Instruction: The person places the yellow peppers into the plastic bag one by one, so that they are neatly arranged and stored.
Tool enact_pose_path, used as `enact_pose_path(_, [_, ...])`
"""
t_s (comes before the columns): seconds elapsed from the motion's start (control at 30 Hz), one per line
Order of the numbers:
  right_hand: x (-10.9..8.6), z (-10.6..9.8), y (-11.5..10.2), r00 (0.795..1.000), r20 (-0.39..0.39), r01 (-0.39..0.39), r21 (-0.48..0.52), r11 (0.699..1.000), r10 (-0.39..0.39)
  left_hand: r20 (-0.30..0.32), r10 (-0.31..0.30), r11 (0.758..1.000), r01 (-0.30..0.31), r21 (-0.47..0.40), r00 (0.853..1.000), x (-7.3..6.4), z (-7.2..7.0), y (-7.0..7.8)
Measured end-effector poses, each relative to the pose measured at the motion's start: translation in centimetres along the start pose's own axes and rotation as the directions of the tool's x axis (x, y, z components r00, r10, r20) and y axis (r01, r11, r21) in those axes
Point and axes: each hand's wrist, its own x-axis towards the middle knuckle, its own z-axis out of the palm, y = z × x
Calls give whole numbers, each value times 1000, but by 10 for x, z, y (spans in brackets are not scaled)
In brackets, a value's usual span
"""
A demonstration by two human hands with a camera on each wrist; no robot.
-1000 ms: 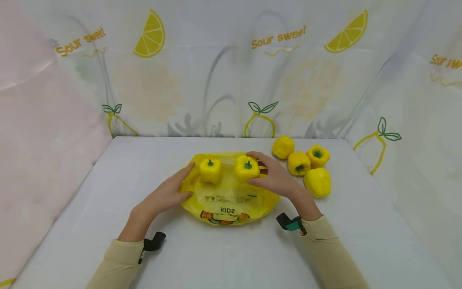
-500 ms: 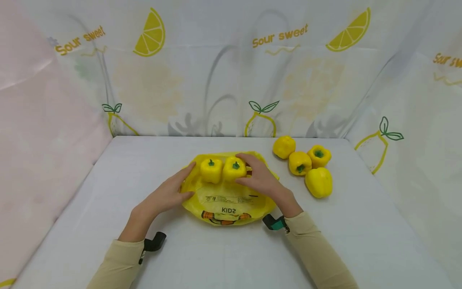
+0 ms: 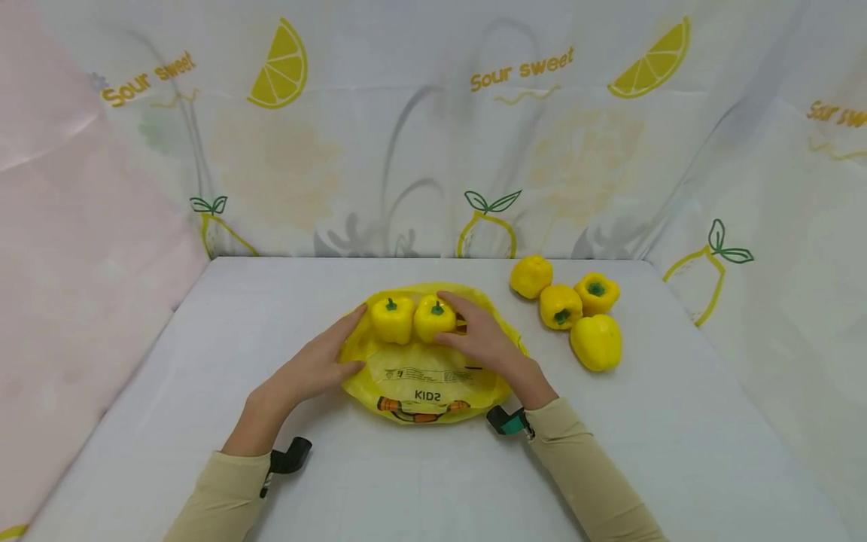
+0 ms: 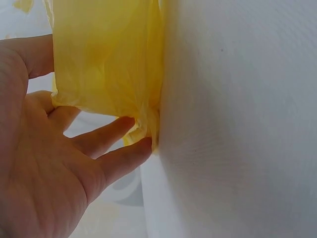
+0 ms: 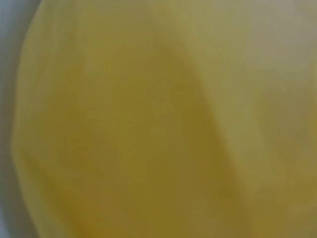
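A yellow plastic bag (image 3: 427, 376) printed with KIDS lies on the table, its mouth spread wide. Two yellow bell peppers sit side by side within it: the left pepper (image 3: 392, 321) and the right pepper (image 3: 430, 321), stems up. My right hand (image 3: 477, 331) reaches over the bag's right side and holds the right pepper between thumb and fingers. On the other side, my left hand (image 3: 314, 361) has its fingers spread against the bag's outer wall. The left wrist view shows the fingertips (image 4: 141, 146) touching the bag's crumpled edge. Blurred yellow plastic (image 5: 148, 124) fills most of the right wrist view.
Several more yellow bell peppers (image 3: 596, 342) are grouped on the table at the back right. A white cloth (image 3: 169, 361) covers the table. Behind it hangs a lemon-printed curtain (image 3: 379, 135), with side panels left and right.
The right hand has moved left with its pepper, bringing it close beside the other one. The left hand stays at the bag's left side.
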Motion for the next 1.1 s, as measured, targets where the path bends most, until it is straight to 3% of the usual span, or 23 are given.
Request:
enact_pose_path(0.27, [-1, -1, -2, 1000, 7, -17, -9, 1000, 17, -4, 2, 1000, -2, -6, 1000, -2, -1, 0])
enact_pose_path(0.53, [-6, -16, -8, 999, 0, -44, 8, 999, 44, -8, -9, 1000, 9, 6, 1000, -2, -1, -2])
enact_pose_path(0.7, [-10, -30, -11, 997, -76, -9, -39, 999, 6, 0, -12, 1000, 12, 15, 1000, -1, -2, -2])
enact_pose_path(0.9, [-17, -49, -13, 980, -190, 44, -53, 998, -53, -1, -22, 1000, 22, 16, 1000, -1, -1, -2])
enact_pose_path(1.1, [-22, -69, -3, 959, -281, 30, -29, 999, -37, -2, -25, 999, 25, 22, 1000, -1, 0, -2])
